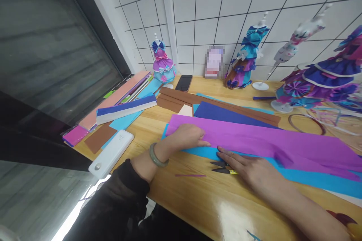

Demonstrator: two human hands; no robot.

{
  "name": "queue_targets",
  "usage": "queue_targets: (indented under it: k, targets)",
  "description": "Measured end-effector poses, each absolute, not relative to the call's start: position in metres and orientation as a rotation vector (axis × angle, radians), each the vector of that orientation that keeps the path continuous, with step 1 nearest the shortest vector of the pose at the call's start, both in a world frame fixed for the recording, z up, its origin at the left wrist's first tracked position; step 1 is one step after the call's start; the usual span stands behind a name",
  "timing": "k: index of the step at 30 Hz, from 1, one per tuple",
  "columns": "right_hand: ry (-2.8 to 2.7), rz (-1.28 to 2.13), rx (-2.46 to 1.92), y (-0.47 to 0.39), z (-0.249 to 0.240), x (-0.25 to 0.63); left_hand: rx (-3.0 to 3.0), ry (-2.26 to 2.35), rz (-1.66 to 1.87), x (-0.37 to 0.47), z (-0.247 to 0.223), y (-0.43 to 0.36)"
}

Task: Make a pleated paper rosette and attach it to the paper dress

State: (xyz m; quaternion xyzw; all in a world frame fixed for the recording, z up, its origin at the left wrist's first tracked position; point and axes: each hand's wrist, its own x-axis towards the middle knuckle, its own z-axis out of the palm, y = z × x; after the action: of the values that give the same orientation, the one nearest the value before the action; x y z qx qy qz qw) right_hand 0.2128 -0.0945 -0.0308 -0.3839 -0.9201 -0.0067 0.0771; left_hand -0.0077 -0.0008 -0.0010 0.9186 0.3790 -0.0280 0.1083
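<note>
A long purple sheet (249, 135) lies over a blue sheet (299, 177) on the wooden table. My left hand (190, 136) rests on the purple sheet near its left end, its fingers curled and the thumb toward the lower edge; whether it pinches anything is hidden. My right hand (249, 167) lies flat, its fingers stretched out together, with the tips at the lower edge of the purple sheet. Black scissors (221, 170) sit partly under my right hand. A thin purple strip (190, 175) is on the table in front of my left hand.
Brown sheets (172, 99) and a dark blue sheet (226, 113) lie behind the purple one. A phone (184, 83) and small dress forms in paper dresses (164, 62) stand or lie along the tiled wall. A white device (111, 154) is at the left edge.
</note>
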Motion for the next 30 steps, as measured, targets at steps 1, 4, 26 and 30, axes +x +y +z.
queue_targets:
  k: [1, 4, 26, 30]
  targets:
    - [-2.764, -0.038, -1.156, -0.095, -0.031, 0.214, 2.687, 1.113, -0.075, -0.008, -0.001, 0.0]
    - [-2.783, -0.086, -1.175, -0.097, -0.029, 0.22, 2.634, 1.1, -0.052, -0.011, -0.002, 0.002]
    - [-2.673, 0.006, -1.14, -0.094, -0.029, 0.243, 1.956, 1.49, -0.472, -0.087, 0.024, 0.033]
    - [-2.566, -0.035, -1.164, -0.095, -0.024, 0.239, 1.945, 1.487, -0.493, -0.096, 0.022, 0.036]
